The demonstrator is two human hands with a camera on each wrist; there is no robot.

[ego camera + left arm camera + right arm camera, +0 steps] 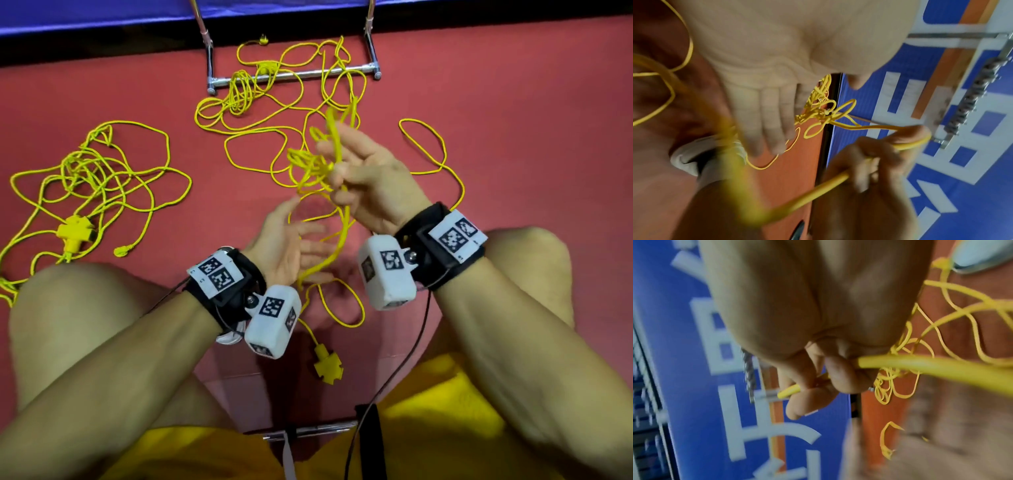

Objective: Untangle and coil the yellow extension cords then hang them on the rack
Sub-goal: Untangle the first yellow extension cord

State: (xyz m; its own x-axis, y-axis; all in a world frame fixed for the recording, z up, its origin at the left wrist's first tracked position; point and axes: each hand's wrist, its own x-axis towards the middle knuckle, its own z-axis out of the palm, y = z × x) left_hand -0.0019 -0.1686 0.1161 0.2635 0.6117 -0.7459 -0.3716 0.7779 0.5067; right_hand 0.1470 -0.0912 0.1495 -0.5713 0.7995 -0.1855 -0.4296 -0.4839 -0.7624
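Yellow extension cords lie tangled on the red floor. My right hand (pixel 342 171) is raised and grips a bunch of loops of one cord (pixel 337 240); its curled fingers (pixel 818 378) close round the strand (pixel 920 365). The cord hangs down from it, past my left hand (pixel 301 229), to a yellow socket block (pixel 328 368) between my knees. My left hand's fingers (pixel 764 113) are straight and spread beside that strand (pixel 812 194); whether they touch it I cannot tell. The rack's chrome base bar (pixel 291 76) lies at the far middle with cord draped over it.
A second tangle (pixel 96 171) with its own socket block (pixel 73 233) lies at the left. A plug (pixel 263 40) rests near the blue mat (pixel 102 17) at the far edge. My bare knees flank the hands. A chrome bar (pixel 308 431) lies near my lap.
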